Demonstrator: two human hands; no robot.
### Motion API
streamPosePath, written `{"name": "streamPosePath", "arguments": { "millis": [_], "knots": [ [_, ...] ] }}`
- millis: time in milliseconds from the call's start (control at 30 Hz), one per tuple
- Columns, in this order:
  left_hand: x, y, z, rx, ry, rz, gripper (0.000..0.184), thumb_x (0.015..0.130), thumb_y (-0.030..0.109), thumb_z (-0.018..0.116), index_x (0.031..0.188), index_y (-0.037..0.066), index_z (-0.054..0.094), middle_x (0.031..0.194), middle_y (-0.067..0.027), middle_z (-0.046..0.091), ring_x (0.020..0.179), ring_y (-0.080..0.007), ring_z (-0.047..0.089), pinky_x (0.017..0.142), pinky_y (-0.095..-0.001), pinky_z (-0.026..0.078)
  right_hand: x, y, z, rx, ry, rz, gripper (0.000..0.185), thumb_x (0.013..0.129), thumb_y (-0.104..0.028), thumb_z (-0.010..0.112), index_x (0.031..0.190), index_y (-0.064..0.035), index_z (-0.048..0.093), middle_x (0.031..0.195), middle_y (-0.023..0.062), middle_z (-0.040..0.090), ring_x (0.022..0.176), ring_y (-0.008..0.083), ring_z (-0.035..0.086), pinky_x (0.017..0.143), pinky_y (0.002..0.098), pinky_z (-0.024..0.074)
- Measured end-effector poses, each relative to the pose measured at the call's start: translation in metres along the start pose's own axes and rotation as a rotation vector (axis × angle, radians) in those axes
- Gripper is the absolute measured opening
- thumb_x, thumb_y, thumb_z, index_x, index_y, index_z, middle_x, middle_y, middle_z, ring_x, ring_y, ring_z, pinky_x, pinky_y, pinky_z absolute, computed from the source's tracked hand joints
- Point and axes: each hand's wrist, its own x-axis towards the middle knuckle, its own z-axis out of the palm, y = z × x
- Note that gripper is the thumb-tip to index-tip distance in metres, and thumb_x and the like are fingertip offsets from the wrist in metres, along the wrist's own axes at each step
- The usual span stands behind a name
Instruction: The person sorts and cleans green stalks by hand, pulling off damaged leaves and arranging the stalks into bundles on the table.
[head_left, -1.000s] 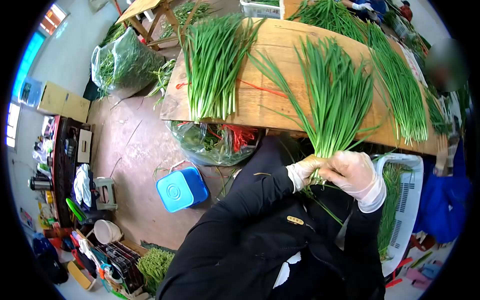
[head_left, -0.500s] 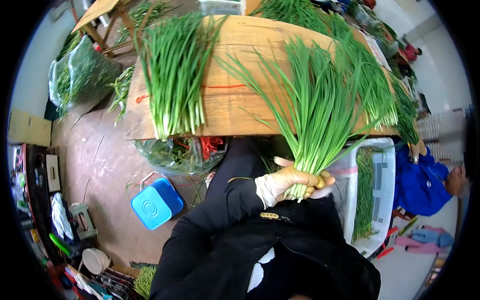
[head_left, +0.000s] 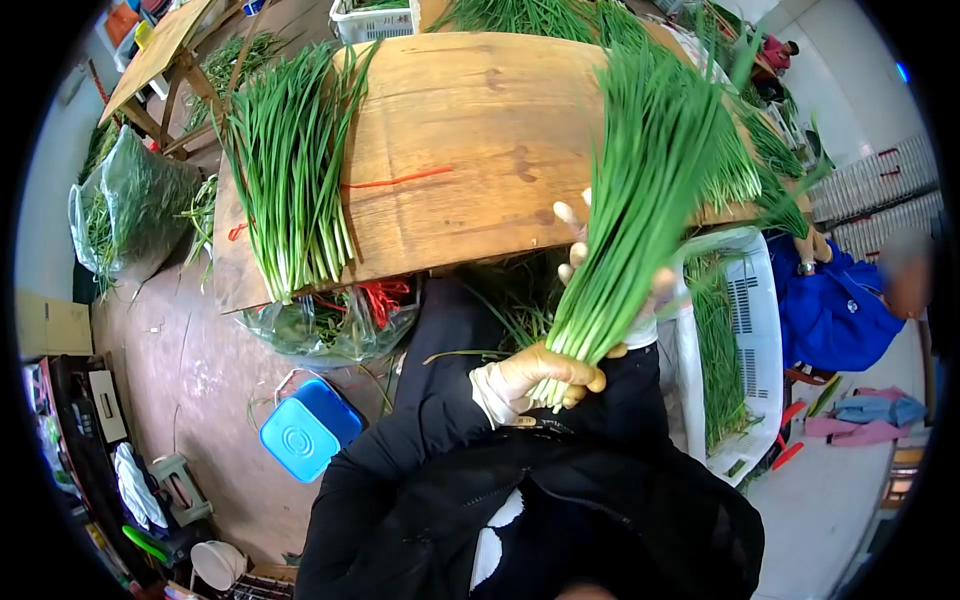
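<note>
A bunch of garlic chives (head_left: pixel 630 220) with pale stem ends stands tilted in front of me. My left hand (head_left: pixel 545 375), in a pale glove, is wrapped round its lower stems. Partly hidden behind the leaves is my right hand (head_left: pixel 657 290), slightly blurred. Its fingers are spread and poke out on the left side of the bunch. Another pile of garlic chives (head_left: pixel 290 180) lies at the left end of the wooden table (head_left: pixel 470 120), next to a red tie (head_left: pixel 400 178).
On my right stands a white crate (head_left: pixel 765 340) holding chives, with a person in blue (head_left: pixel 835 305) beyond it. A blue bucket (head_left: pixel 312 430) is on the floor at left. A clear bag (head_left: pixel 330 335) sits below the table edge. More chives (head_left: pixel 735 175) lie along the table's right side.
The bunch has gone from fanned out to narrower and more upright. My right hand has left the stem ends and moved up behind the leaves. The view has turned slightly right.
</note>
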Motion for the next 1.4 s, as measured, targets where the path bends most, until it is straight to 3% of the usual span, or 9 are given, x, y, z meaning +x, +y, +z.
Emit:
{"name": "streamPosePath", "arguments": {
  "millis": [100, 233, 400, 567, 667, 867, 1100, 1233, 1400],
  "knots": [
    [0.005, 0.011, 0.001, 0.093, 0.052, 0.011, 0.053, 0.072, 0.014, 0.064, 0.118, -0.003, 0.043, 0.084, -0.0086, 0.059, 0.061, -0.0122, 0.054, 0.059, -0.0229, 0.045, 0.004, -0.003, -0.010, -0.036, 0.207, 0.041, 0.080, 0.078, -0.029, 0.061, 0.135, -0.0044, 0.011, 0.112, 0.0077, 0.048, 0.087, 0.0117, 0.052, 0.082, 0.0315, 0.0456],
    [0.016, 0.053, 0.000, 0.642, 0.261, 0.358, 0.111, 0.045, 0.020, 0.086, 0.130, 0.004, 0.017, 0.131, -0.0198, 0.030, 0.122, -0.0248, 0.029, 0.100, -0.0370, 0.027, 0.034, -0.023, 0.002, -0.300, 0.313, -0.007, 0.082, 0.071, -0.031, 0.067, 0.133, -0.0040, 0.020, 0.094, 0.0030, 0.051, 0.079, 0.0114, 0.052, 0.078, 0.0300, 0.0470],
    [0.042, 0.131, 0.046, 1.558, 0.347, 0.865, 0.136, 0.032, 0.021, 0.087, 0.135, 0.005, -0.001, 0.137, -0.0219, 0.015, 0.127, -0.0307, 0.019, 0.104, -0.0373, 0.019, 0.091, -0.046, 0.001, -0.539, 0.225, -0.243, 0.032, 0.076, -0.008, 0.061, 0.106, -0.0001, 0.053, 0.091, 0.0067, 0.060, 0.080, 0.0167, 0.057, 0.075, 0.0285, 0.0483],
    [0.073, 0.152, 0.009, 1.795, 0.527, 1.043, 0.128, 0.038, 0.018, 0.086, 0.135, 0.005, 0.005, 0.135, -0.0180, 0.023, 0.124, -0.0266, 0.026, 0.101, -0.0312, 0.025, 0.093, -0.032, -0.020, -0.811, 0.295, -0.290, 0.056, 0.061, -0.014, 0.077, 0.108, -0.0057, 0.049, 0.096, -0.0004, 0.054, 0.088, 0.0124, 0.051, 0.079, 0.0271, 0.0423],
    [0.093, 0.148, -0.046, 1.416, 0.498, 0.982, 0.105, 0.056, 0.016, 0.076, 0.136, 0.010, 0.008, 0.131, -0.0170, 0.033, 0.118, -0.0242, 0.037, 0.094, -0.0320, 0.034, 0.071, -0.021, -0.060, -1.030, 0.303, -0.178, 0.058, 0.055, -0.020, 0.081, 0.104, -0.0072, 0.052, 0.093, -0.0012, 0.054, 0.086, 0.0132, 0.051, 0.076, 0.0287, 0.0432],
    [0.047, 0.141, 0.002, 1.930, 0.924, 0.835, 0.108, 0.057, 0.015, 0.069, 0.136, 0.009, -0.005, 0.100, -0.0262, 0.053, 0.085, -0.0372, 0.057, 0.073, -0.0362, 0.047, 0.100, -0.007, -0.014, -0.847, 0.310, -0.152, 0.056, 0.058, -0.012, 0.078, 0.106, -0.0051, 0.051, 0.096, 0.0028, 0.055, 0.088, 0.0145, 0.051, 0.078, 0.0283, 0.0437],
    [-0.053, 0.168, 0.072, 2.257, 1.227, 0.437, 0.108, 0.063, 0.043, 0.070, 0.125, -0.019, 0.006, 0.080, -0.0250, 0.057, 0.068, -0.0304, 0.060, 0.058, -0.0328, 0.049, 0.168, 0.058, 0.025, -0.291, 0.269, 0.143, 0.033, 0.074, -0.013, 0.066, 0.103, -0.0023, 0.055, 0.094, 0.0047, 0.058, 0.081, 0.0116, 0.056, 0.072, 0.0238, 0.0471],
    [-0.100, 0.203, 0.070, 2.125, 1.081, -0.170, 0.102, 0.072, 0.053, 0.059, 0.123, -0.020, 0.009, 0.086, -0.0336, 0.054, 0.082, -0.0349, 0.059, 0.068, -0.0347, 0.047, 0.197, 0.105, -0.022, -0.189, 0.258, 0.353, 0.031, 0.074, -0.014, 0.063, 0.101, -0.0029, 0.055, 0.098, 0.0075, 0.059, 0.092, 0.0165, 0.056, 0.081, 0.0312, 0.0470],
    [-0.144, 0.208, 0.036, 1.865, 0.992, 0.056, 0.058, 0.082, 0.030, 0.057, 0.125, 0.001, 0.032, 0.106, -0.0225, 0.054, 0.095, -0.0281, 0.055, 0.079, -0.0329, 0.045, 0.198, 0.132, -0.046, -0.149, 0.143, 0.506, 0.037, 0.074, -0.023, 0.062, 0.104, -0.0020, 0.056, 0.092, 0.0065, 0.061, 0.081, 0.0146, 0.057, 0.076, 0.0284, 0.0476]
  ]
}}
